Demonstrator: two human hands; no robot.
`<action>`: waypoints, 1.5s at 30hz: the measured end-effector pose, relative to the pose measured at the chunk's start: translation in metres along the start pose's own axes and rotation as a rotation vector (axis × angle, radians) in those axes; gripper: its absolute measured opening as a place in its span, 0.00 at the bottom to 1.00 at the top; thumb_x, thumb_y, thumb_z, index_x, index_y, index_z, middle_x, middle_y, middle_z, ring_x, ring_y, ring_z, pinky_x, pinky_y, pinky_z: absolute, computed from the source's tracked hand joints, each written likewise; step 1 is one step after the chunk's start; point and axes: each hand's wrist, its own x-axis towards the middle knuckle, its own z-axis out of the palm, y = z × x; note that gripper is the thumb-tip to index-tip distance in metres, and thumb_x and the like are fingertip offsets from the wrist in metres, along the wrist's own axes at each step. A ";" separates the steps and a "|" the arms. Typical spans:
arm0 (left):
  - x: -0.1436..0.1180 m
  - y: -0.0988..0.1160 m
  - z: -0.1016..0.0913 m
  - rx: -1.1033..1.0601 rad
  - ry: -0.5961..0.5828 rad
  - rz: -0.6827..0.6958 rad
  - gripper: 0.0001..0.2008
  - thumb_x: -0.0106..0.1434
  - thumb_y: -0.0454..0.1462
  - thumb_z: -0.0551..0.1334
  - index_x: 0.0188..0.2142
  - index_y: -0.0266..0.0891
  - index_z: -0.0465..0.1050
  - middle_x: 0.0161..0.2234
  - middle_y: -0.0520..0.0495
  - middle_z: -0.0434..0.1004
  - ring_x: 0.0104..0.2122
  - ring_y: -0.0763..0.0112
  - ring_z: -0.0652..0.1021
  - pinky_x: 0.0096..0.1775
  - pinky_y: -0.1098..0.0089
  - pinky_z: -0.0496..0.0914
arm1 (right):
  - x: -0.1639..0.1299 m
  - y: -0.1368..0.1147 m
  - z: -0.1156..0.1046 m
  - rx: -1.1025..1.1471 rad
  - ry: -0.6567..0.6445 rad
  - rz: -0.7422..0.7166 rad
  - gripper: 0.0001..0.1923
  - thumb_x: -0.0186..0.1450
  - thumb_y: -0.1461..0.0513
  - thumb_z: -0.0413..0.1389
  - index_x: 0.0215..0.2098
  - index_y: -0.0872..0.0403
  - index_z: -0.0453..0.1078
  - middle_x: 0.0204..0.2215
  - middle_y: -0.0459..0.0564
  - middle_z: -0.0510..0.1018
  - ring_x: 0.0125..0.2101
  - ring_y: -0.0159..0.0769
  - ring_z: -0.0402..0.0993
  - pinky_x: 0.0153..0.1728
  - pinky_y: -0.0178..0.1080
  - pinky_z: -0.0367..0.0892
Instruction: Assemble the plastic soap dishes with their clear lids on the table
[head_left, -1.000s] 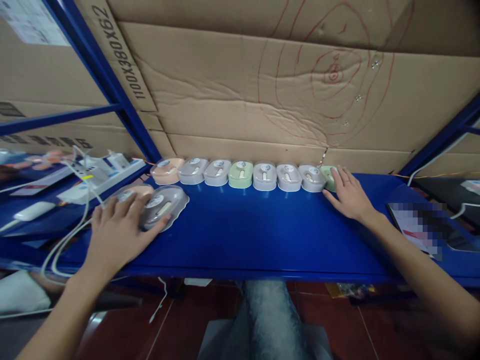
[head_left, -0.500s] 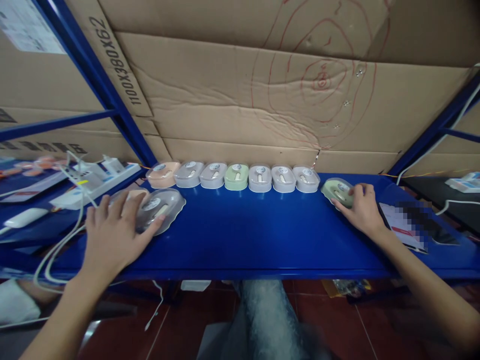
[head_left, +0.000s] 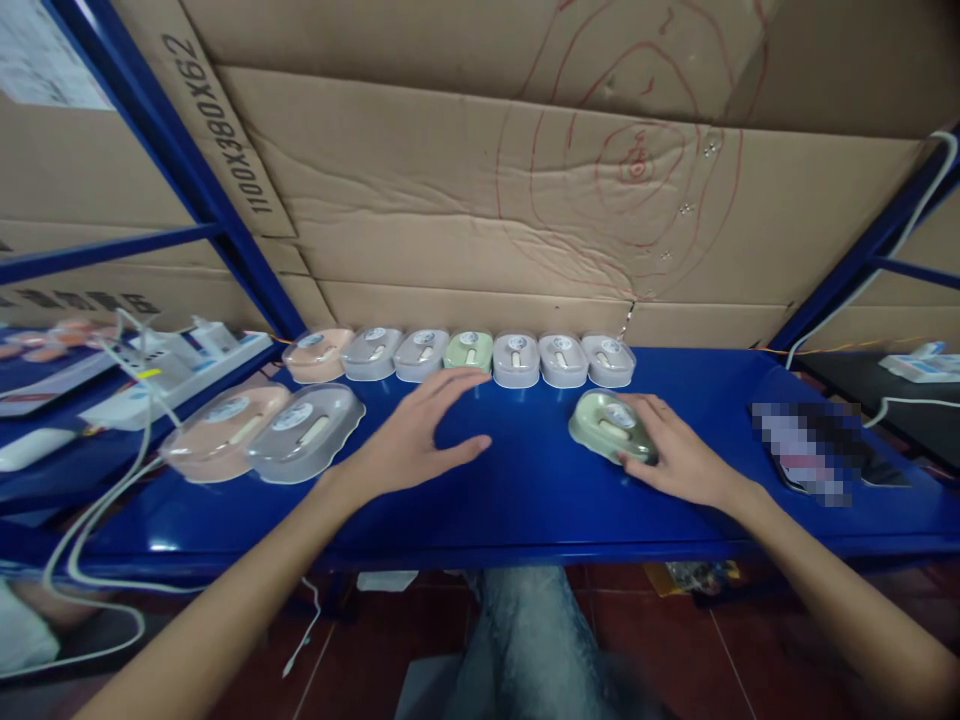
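In my right hand (head_left: 667,450) is a green plastic case with a clear lid (head_left: 611,425), gripped by its right side and slightly tilted over the blue shelf (head_left: 510,500). My left hand (head_left: 420,430) is over the middle of the shelf with nothing in it, thumb and fingers spread apart. Left of it, a grey case (head_left: 307,435) lies against a peach case (head_left: 225,430). Along the back runs a row of several similar cases, among them a peach one (head_left: 319,355), a green one (head_left: 469,352) and a grey one (head_left: 516,362). Each carries a round label.
A cardboard panel (head_left: 420,180) with red rings drawn on it stands behind the shelf. At the right lies a partly blurred phone-like device (head_left: 799,455). White cables (head_left: 82,545) hang at the left near a power strip (head_left: 180,375). Blue posts (head_left: 847,250) frame the sides.
My left hand has left the grey and peach cases and moved right, opening. My right hand has carried the green case leftward from the right end of the shelf.
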 end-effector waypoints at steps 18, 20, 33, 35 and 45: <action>0.059 -0.015 0.087 -0.383 -0.117 0.096 0.47 0.54 0.51 0.80 0.69 0.48 0.65 0.64 0.40 0.75 0.62 0.42 0.77 0.62 0.44 0.72 | 0.097 -0.024 0.044 0.582 -0.115 -0.256 0.45 0.56 0.49 0.77 0.67 0.43 0.67 0.63 0.54 0.77 0.62 0.55 0.76 0.64 0.57 0.70; 0.057 -0.015 0.087 -0.352 -0.111 0.117 0.49 0.54 0.52 0.80 0.71 0.47 0.63 0.67 0.39 0.73 0.65 0.41 0.75 0.65 0.43 0.70 | 0.094 -0.022 0.050 0.576 -0.082 -0.264 0.46 0.55 0.48 0.78 0.67 0.44 0.68 0.62 0.55 0.78 0.60 0.55 0.77 0.62 0.57 0.72; 0.052 -0.016 0.082 -0.274 -0.116 0.135 0.55 0.55 0.52 0.80 0.74 0.45 0.59 0.72 0.35 0.66 0.70 0.39 0.71 0.70 0.41 0.66 | 0.092 -0.018 0.060 0.591 -0.009 -0.272 0.46 0.55 0.47 0.78 0.69 0.43 0.71 0.61 0.54 0.80 0.58 0.55 0.79 0.62 0.58 0.72; 0.052 -0.017 0.083 -0.279 -0.111 0.127 0.55 0.54 0.53 0.81 0.75 0.45 0.58 0.72 0.35 0.67 0.70 0.39 0.71 0.70 0.41 0.67 | 0.092 -0.020 0.058 0.610 -0.010 -0.268 0.44 0.57 0.48 0.77 0.68 0.43 0.72 0.61 0.55 0.80 0.59 0.55 0.79 0.63 0.58 0.72; 0.051 -0.017 0.081 -0.310 -0.137 0.087 0.63 0.52 0.55 0.82 0.78 0.50 0.51 0.76 0.36 0.60 0.74 0.36 0.65 0.71 0.36 0.63 | 0.092 -0.019 0.057 0.816 -0.062 -0.203 0.39 0.60 0.53 0.76 0.67 0.44 0.74 0.64 0.53 0.80 0.63 0.54 0.78 0.66 0.59 0.71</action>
